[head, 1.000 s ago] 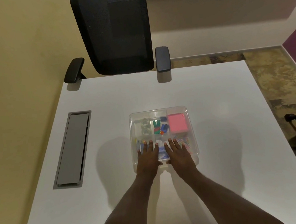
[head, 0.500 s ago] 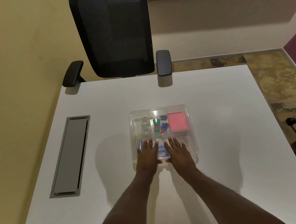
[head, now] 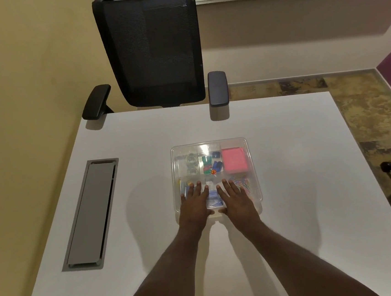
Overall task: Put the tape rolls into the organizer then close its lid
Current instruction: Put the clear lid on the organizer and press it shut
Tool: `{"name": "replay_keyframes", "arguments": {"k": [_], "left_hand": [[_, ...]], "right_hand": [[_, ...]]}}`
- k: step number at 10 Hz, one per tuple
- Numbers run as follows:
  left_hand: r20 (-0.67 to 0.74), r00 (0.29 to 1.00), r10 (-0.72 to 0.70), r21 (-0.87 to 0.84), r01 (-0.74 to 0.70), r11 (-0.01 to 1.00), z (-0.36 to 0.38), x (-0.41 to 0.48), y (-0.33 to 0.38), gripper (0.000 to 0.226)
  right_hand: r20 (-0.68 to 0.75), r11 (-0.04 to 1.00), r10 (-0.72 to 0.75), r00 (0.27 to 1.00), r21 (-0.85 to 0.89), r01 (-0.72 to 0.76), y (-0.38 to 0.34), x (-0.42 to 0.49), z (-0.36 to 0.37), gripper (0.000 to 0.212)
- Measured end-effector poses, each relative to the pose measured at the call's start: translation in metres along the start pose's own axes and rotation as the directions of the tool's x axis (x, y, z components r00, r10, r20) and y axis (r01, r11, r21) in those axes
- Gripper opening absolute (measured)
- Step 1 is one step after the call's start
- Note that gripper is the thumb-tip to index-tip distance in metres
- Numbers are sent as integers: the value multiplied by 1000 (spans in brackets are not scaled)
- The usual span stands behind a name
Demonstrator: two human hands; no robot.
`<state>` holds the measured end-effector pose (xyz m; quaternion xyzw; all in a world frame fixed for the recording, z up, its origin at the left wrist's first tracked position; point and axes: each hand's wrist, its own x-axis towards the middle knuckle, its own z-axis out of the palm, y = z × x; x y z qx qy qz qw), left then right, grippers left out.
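Note:
A clear plastic organizer (head: 250, 157) sits mid-table with its transparent lid down over the compartments. Through the lid I see two clear tape rolls (head: 192, 163) in the back left compartment, one behind the other. My left hand (head: 195, 204) lies flat, fingers spread, on the front left of the lid. My right hand (head: 236, 198) lies flat on the front right of the lid. Both palms rest on the front edge and neither hand holds anything.
Inside the organizer are a pink pad (head: 234, 159), coloured clips (head: 211, 164) and coloured paper clips (head: 247, 183). A grey cable hatch (head: 93, 212) is set into the white table (head: 300, 185) on the left. A black office chair (head: 151, 49) stands at the far edge.
Both hands stay flat on the front of the lid. Only the camera has tilted a little, so the scene sits lower in the frame.

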<state>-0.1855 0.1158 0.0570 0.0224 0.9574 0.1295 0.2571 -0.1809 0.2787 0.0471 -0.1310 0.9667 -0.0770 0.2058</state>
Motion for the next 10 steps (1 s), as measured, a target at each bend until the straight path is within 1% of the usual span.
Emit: {"name": "replay_keyframes", "arguments": {"k": [4, 6, 8, 9, 10], "left_hand": [[-39, 999, 17, 14, -16, 1000, -15, 28, -2, 88], [-58, 997, 42, 41, -40, 998, -13, 26, -3, 86], [-52, 997, 62, 70, -59, 996, -20, 17, -5, 83], [-82, 995, 59, 70, -54, 996, -23, -1, -6, 76], [-119, 991, 67, 78, -58, 995, -21, -12, -6, 73]], "right_hand": [[5, 1000, 27, 1000, -4, -27, 3, 28, -15, 76], [-33, 1000, -6, 999, -21, 5, 6, 24, -15, 76], [-71, 999, -51, 996, 16, 52, 1, 18, -26, 75], [-192, 993, -96, 977, 44, 107, -7, -4, -33, 70], [-312, 992, -109, 944, 25, 122, -9, -13, -34, 67]]}}
